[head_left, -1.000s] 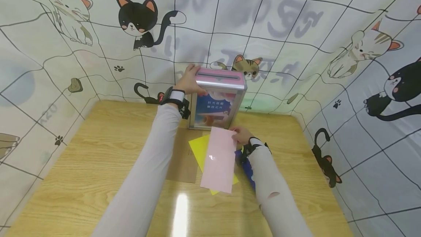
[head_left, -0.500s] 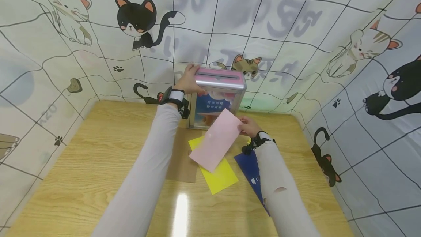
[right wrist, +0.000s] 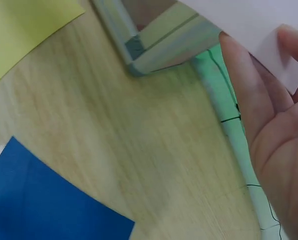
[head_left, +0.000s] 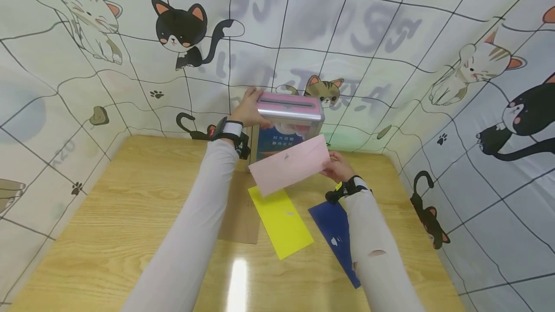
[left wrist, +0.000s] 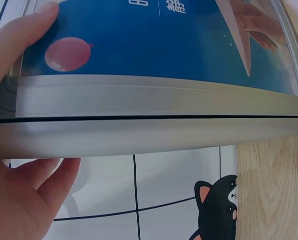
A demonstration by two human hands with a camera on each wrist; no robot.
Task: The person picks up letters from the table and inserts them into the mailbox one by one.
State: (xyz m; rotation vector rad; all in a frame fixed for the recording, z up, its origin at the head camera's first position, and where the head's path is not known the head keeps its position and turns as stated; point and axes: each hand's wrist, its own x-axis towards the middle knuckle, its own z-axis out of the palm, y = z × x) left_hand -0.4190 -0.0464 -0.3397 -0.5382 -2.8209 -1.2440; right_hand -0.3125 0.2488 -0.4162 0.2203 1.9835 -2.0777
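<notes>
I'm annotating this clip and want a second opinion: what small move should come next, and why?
Probably raise the pink envelope and line its edge up with the slot: the right hand pinches its right end in front of the box, below the uncovered slot, while the left hand grips the box's upper left corner.

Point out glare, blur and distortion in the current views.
Head: a bright glare streak on the wooden table; left wrist: the box fairly sharp, its long edges bowing slightly; right wrist: soft blur, table grain smeared, the pink envelope pale with little detail.
</notes>
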